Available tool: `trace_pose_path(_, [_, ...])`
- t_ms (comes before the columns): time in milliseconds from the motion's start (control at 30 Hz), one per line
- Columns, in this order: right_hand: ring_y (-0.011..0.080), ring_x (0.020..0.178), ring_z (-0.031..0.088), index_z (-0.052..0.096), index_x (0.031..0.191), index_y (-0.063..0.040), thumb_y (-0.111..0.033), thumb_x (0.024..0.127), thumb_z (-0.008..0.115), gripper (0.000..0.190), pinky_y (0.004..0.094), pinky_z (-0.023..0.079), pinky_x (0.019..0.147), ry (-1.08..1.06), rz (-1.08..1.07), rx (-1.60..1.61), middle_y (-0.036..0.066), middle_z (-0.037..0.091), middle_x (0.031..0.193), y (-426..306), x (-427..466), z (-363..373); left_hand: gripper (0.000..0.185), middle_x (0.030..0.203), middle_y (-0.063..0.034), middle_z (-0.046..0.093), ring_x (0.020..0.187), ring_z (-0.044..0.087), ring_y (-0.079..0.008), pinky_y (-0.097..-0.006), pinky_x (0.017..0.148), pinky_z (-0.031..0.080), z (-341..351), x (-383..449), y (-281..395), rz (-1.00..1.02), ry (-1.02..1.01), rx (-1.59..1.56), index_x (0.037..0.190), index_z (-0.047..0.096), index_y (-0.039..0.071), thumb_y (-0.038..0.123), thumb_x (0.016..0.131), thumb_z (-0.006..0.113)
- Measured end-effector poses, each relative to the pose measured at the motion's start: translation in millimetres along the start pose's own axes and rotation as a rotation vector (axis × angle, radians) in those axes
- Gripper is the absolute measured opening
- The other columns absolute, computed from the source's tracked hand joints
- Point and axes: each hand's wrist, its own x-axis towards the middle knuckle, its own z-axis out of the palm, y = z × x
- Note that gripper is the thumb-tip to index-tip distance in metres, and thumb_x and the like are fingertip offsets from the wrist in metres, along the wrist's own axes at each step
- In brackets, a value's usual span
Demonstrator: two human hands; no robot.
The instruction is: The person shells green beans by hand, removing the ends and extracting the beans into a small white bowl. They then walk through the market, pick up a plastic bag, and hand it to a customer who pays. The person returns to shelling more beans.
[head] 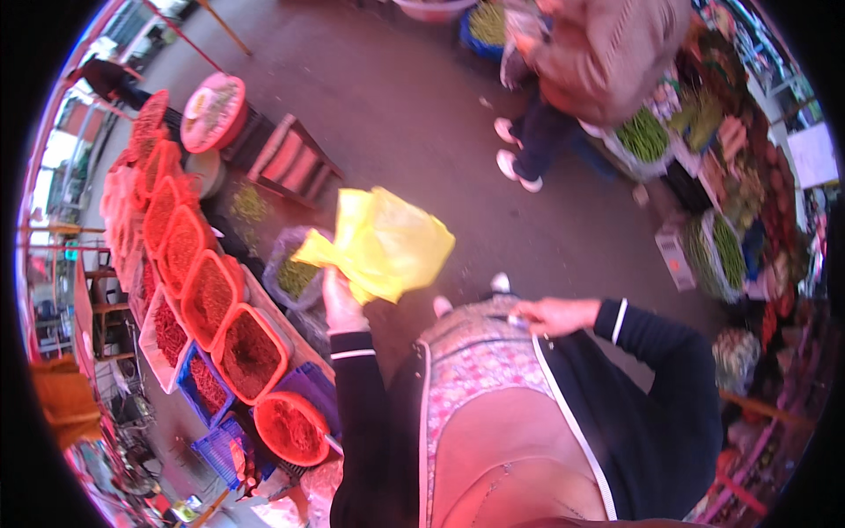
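Note:
My left hand (342, 305) grips the gathered neck of a yellow plastic bag (396, 241), which is held out in front of me and bulges to the right. What it contains cannot be seen. At my waist, my right hand (553, 315) rests against the patterned apron (472, 323), its fingers at what looks like a pocket edge. Something small and pale shows by those fingertips, too blurred to name. To the left of the bag stand red plastic tubs of ground red spice (254, 356), beside a tub of shredded red food (294, 429).
A lilac bag of green vegetables (297, 274) stands near my left hand. Beyond it are a wooden stool (295, 162) and a pink basin (214, 112). A person in a brown jacket (607, 56) stands across the aisle, beside bagged green beans (643, 135) and a carton (675, 259).

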Motion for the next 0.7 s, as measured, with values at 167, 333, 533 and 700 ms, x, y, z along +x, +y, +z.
trace_pose_path(167, [0.0404, 0.088, 0.064, 0.050, 0.129, -0.008, -0.017, 0.096, 0.046, 0.034, 0.0453, 0.050, 0.078, -0.088, 0.005, -0.085, 0.024, 0.065, 0.098, 25, -2, -23, 0.047, 0.130, -0.0133, 0.060, 0.117, 0.059, -0.0284, -0.0450, 0.103, 0.045, 12, -1, 2, 0.025, 0.038, -0.001, 0.131, 0.052, 0.001, 0.036, 0.102, 0.040])
trace_pose_path(333, [0.0410, 0.089, 0.064, 0.051, 0.126, -0.007, -0.013, 0.095, 0.045, 0.032, 0.0458, 0.049, 0.078, -0.058, 0.045, -0.179, 0.025, 0.064, 0.095, 52, -14, -69, 0.047, 0.131, -0.0133, 0.059, 0.119, 0.057, -0.0297, -0.0470, 0.105, 0.043, 44, 23, -12, 0.056, 0.111, 0.017, 0.133, 0.051, 0.001, 0.035, 0.102, 0.042])
trace_pose_path(533, [0.0369, 0.106, 0.061, 0.050, 0.132, -0.007, -0.017, 0.099, 0.042, 0.036, 0.0427, 0.046, 0.094, 0.072, -0.014, 0.079, 0.022, 0.063, 0.114, 97, -23, -103, 0.045, 0.128, -0.0122, 0.062, 0.117, 0.058, -0.0279, -0.0443, 0.104, 0.043, 93, 85, -72, 0.046, 0.073, 0.027, 0.131, 0.053, 0.002, 0.035, 0.102, 0.043])
trace_pose_path(700, [0.0309, 0.114, 0.056, 0.049, 0.134, -0.004, -0.034, 0.104, 0.042, 0.042, 0.0409, 0.043, 0.098, 0.014, -0.004, 0.195, 0.019, 0.061, 0.120, 141, -16, -105, 0.036, 0.119, -0.0094, 0.066, 0.106, 0.063, -0.0226, -0.0397, 0.096, 0.049, 136, 109, -117, -0.073, -0.043, 0.079, 0.124, 0.057, 0.003, 0.028, 0.101, 0.047])
